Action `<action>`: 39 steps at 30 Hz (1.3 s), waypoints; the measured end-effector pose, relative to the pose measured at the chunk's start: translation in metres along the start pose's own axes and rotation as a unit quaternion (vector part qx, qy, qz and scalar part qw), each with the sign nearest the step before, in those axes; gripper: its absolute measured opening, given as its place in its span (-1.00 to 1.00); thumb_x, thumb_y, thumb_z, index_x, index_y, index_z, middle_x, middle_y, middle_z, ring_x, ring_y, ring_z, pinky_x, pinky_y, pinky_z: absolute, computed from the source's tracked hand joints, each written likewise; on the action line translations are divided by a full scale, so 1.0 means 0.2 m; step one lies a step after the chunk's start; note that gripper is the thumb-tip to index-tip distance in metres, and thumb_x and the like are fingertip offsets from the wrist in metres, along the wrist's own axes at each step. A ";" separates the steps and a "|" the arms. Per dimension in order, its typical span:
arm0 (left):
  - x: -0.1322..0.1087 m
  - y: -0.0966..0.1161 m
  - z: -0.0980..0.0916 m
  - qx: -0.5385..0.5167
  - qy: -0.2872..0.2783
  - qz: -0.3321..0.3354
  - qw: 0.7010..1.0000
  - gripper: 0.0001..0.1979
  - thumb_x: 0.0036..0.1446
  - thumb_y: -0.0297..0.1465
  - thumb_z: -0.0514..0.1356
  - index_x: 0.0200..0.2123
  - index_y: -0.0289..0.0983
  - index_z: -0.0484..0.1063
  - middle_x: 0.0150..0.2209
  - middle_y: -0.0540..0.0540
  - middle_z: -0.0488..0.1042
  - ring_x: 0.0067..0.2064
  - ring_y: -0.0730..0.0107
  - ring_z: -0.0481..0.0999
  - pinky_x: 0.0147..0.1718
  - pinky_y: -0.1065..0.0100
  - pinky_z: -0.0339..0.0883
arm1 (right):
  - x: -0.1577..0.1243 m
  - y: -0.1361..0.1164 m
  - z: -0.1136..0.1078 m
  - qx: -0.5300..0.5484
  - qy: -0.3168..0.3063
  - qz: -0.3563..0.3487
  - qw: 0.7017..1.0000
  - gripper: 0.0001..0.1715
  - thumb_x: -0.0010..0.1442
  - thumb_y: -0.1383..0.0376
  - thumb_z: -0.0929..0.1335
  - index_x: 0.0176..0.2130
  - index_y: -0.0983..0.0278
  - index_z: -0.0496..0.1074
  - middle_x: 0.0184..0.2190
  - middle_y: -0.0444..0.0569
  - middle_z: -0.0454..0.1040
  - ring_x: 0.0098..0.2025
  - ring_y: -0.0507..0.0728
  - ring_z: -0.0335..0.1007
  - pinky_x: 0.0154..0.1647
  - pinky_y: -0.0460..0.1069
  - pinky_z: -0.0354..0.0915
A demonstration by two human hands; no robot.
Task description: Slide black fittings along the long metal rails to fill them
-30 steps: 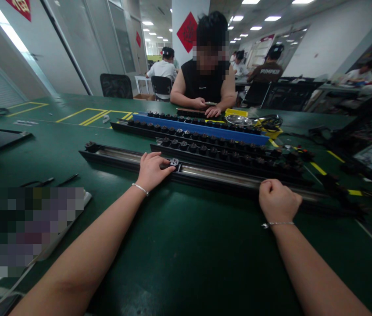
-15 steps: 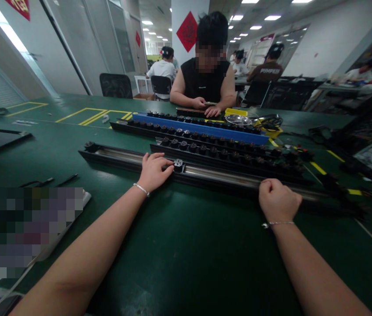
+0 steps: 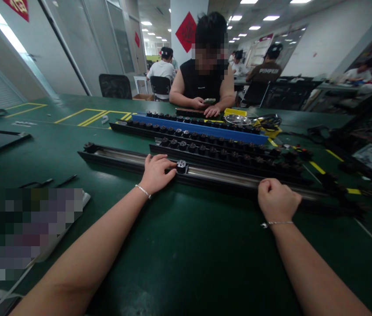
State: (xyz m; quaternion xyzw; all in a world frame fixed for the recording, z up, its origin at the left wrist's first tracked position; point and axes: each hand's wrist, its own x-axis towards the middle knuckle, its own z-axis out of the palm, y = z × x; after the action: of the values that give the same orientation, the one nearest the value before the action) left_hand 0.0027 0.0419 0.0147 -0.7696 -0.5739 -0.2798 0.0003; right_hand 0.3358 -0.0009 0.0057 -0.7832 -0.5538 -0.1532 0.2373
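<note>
A long black rail [image 3: 225, 176] with a shiny metal channel lies across the bench before me. On it sits a small black socket-like block [image 3: 181, 165] with a silver-grey top. My left hand [image 3: 158, 173] rests over the rail just left of this block; its fingers are stretched and apart, index fingertip and thumb against the block's side. Farther right, my right hand [image 3: 278, 199] is closed in a fist at the rail, and whatever lies inside the fingers is hidden. Another black block [image 3: 89, 147] stands at the rail's left end.
Behind the rail lie more black rails [image 3: 205, 151] carrying rows of similar blocks, and a blue rail [image 3: 202, 128]. Across the green bench [image 3: 173, 263] sits a person [image 3: 202, 81] holding a phone [image 3: 209, 101]. A metal dish [image 3: 237, 120] and cables [image 3: 268, 123] lie at the back right.
My left hand and the black block have slid slightly right along the rail. My right fist stays in place. The person opposite has tilted the phone up a little.
</note>
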 end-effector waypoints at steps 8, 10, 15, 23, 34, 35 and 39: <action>-0.01 0.03 0.01 0.001 -0.013 0.020 1.000 -0.76 0.06 -0.26 0.11 -0.21 -0.11 0.49 -0.14 -0.01 0.53 0.11 0.16 0.27 0.18 -0.10 -0.27 | 0.00 -0.02 -0.02 -0.003 0.002 -0.004 1.000 -0.66 0.13 0.31 0.16 -0.36 0.31 0.48 -0.60 -0.04 0.29 -0.46 0.07 0.08 -0.36 0.00 -0.16; -0.01 0.04 0.01 0.003 -0.017 0.024 1.000 -0.75 0.07 -0.25 0.11 -0.20 -0.11 0.48 -0.13 -0.01 0.52 0.11 0.16 0.27 0.18 -0.11 -0.28 | 0.00 -0.01 -0.01 -0.005 0.008 -0.008 1.000 -0.66 0.13 0.31 0.16 -0.36 0.31 0.48 -0.60 -0.04 0.30 -0.46 0.07 0.09 -0.36 0.01 -0.17; -0.02 0.06 0.01 0.010 -0.029 0.037 0.999 -0.73 0.09 -0.24 0.09 -0.15 -0.11 0.45 -0.09 -0.02 0.50 0.12 0.16 0.26 0.18 -0.13 -0.29 | 0.00 0.00 0.00 -0.004 0.029 -0.024 0.999 -0.68 0.11 0.30 0.18 -0.36 0.29 0.48 -0.58 -0.02 0.35 -0.46 0.09 0.12 -0.39 0.01 -0.19; -0.02 0.07 0.01 0.014 -0.054 0.052 0.997 -0.69 0.11 -0.23 0.08 -0.08 -0.12 0.41 -0.07 -0.02 0.49 0.09 0.18 0.29 0.18 -0.14 -0.32 | -0.06 -0.07 -0.02 0.079 0.062 -0.168 0.981 -0.72 0.11 0.30 0.20 -0.32 0.28 0.47 -0.36 0.01 0.48 -0.29 0.16 0.27 -0.27 0.04 0.03; -0.02 0.06 0.02 0.051 -0.079 0.112 0.989 -0.57 0.11 -0.24 0.06 0.06 -0.19 0.30 -0.05 -0.08 0.49 -0.04 0.25 0.41 -0.02 0.13 0.11 | -0.16 -0.23 -0.07 0.169 -0.038 -0.292 0.941 -0.68 0.11 0.31 0.23 -0.15 0.28 0.43 -0.11 0.01 0.45 -0.05 0.17 0.27 -0.04 0.07 0.15; -0.03 0.06 0.03 0.054 -0.078 0.115 0.989 -0.56 0.11 -0.24 0.06 0.07 -0.19 0.30 -0.05 -0.09 0.49 -0.04 0.24 0.41 -0.02 0.13 0.11 | -0.17 -0.24 -0.07 0.169 -0.044 -0.293 0.940 -0.66 0.11 0.31 0.23 -0.12 0.28 0.42 -0.10 0.01 0.44 -0.03 0.17 0.27 -0.02 0.07 0.14; -0.03 0.05 0.03 0.061 -0.073 0.123 0.988 -0.55 0.11 -0.24 0.06 0.08 -0.19 0.28 -0.06 -0.10 0.49 -0.05 0.24 0.41 -0.02 0.14 0.09 | -0.19 -0.33 -0.07 0.161 -0.069 -0.304 0.936 -0.59 0.10 0.31 0.22 -0.04 0.29 0.38 -0.04 0.03 0.42 0.02 0.17 0.24 0.03 0.08 0.10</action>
State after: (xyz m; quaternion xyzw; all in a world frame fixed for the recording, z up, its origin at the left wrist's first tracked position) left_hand 0.0138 0.0351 0.0104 -0.8514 -0.4890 -0.1856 0.0397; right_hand 0.2611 -0.0212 0.0110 -0.5375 -0.7979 -0.0723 0.2633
